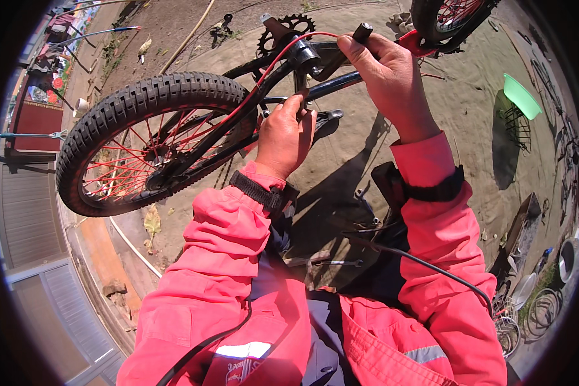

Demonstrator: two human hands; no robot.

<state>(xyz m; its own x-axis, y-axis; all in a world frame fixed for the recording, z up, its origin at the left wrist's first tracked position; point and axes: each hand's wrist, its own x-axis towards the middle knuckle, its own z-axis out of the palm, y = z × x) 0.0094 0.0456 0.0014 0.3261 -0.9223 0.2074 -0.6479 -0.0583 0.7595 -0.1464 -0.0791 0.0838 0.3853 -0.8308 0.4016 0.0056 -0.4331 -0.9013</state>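
A black bicycle frame with red cables is upside down before me, its knobby rear wheel with red spokes to the left. At the top are the bottom bracket shell and a toothed chainring. My right hand is closed on a dark crank arm, thumb along it, its lower end beside the shell. Just below the shell, my left hand has its fingers curled against the frame's seat tube; what lies inside the fingers is mostly hidden. The saddle hangs below the frame.
The front wheel stands at the upper right. Wrenches lie on the ground cloth near my knees. A green basin sits on a wire stand at the right. Metal parts and wire coils line the far right edge.
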